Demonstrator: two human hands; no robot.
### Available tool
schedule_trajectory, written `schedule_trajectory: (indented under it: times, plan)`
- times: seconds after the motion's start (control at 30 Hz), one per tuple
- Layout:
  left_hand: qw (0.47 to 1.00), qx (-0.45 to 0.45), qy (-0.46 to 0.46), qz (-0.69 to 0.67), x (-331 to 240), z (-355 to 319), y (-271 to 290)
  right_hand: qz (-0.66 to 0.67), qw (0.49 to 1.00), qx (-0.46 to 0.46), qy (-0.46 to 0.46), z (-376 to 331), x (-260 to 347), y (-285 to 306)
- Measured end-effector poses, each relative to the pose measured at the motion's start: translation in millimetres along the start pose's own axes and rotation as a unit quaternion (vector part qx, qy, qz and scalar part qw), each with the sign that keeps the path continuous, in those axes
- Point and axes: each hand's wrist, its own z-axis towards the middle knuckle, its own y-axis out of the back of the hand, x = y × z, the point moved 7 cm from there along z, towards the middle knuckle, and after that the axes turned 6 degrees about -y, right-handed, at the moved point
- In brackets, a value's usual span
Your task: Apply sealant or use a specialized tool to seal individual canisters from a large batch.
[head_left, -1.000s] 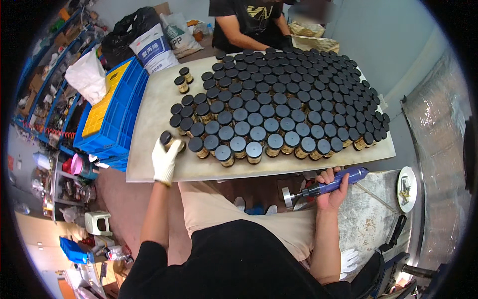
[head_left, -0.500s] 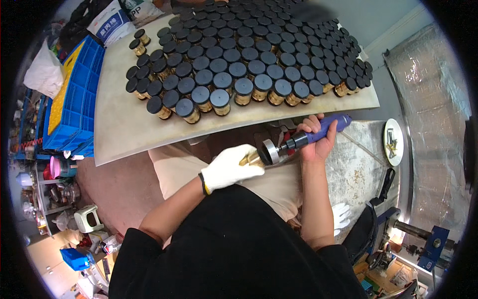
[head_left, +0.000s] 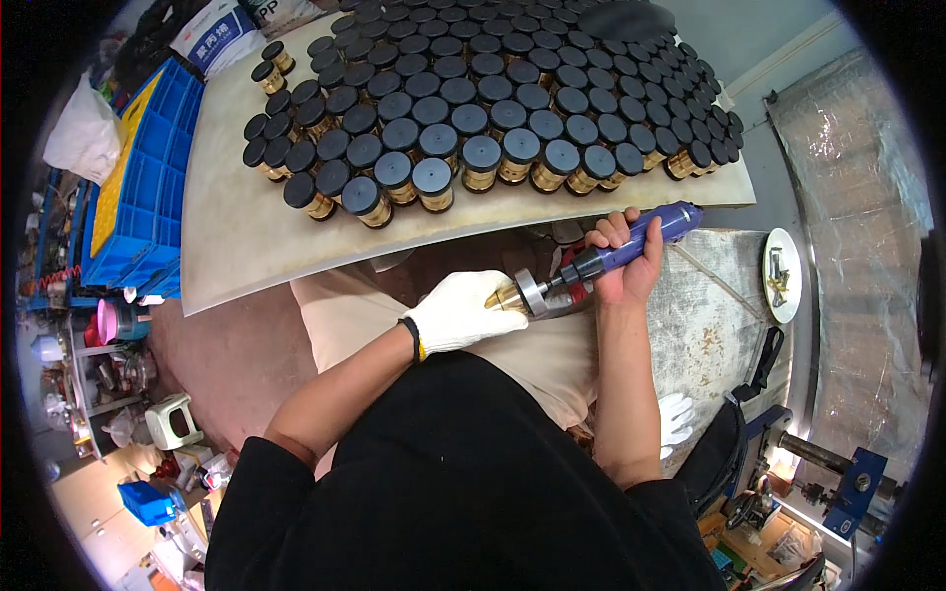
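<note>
My left hand [head_left: 463,313], in a white knit glove, is closed around a small brass cylinder [head_left: 506,298], held sideways above my lap. My bare right hand [head_left: 628,264] grips a purple power screwdriver [head_left: 665,225] with a dark nose. On its tip sits a silver round cup [head_left: 530,293], pressed against the right end of the brass cylinder; the cup hides that end. Beyond both hands, many brass cylinders with black caps [head_left: 480,153] stand upright in close rows on a pale tabletop [head_left: 232,236].
Blue crates [head_left: 148,187] stand left of the tabletop. At the right, a worn grey surface [head_left: 705,325] carries a white oval plate [head_left: 783,305] of small metal parts and a white glove [head_left: 675,422]. A white stool [head_left: 173,422] is on the floor at left.
The silver cup has come over the capped end of the brass cylinder, covering the black cap that showed before. Both hands have shifted slightly away from my body.
</note>
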Motion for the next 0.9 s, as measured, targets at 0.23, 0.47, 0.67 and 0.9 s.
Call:
schedule_trajectory:
  times: [0.23,0.47,0.67,0.9]
  plan:
    - [0.993,0.044,0.070,-0.090,14.8,-1.9,-10.6,-0.018,1.000,0.001,-0.016,2.2,-5.5,-2.1]
    - [0.988,-0.117,-0.085,0.055,4.3,-11.2,17.2,0.061,0.998,-0.001,0.017,1.2,2.1,1.2]
    - [0.860,-0.125,-0.013,-0.494,8.9,-28.0,1.8,0.082,0.996,-0.004,0.025,-0.7,3.5,1.8]
    - [0.857,-0.172,-0.005,-0.485,17.5,-15.5,-10.0,0.084,0.996,-0.005,0.030,-1.2,3.5,-1.3]
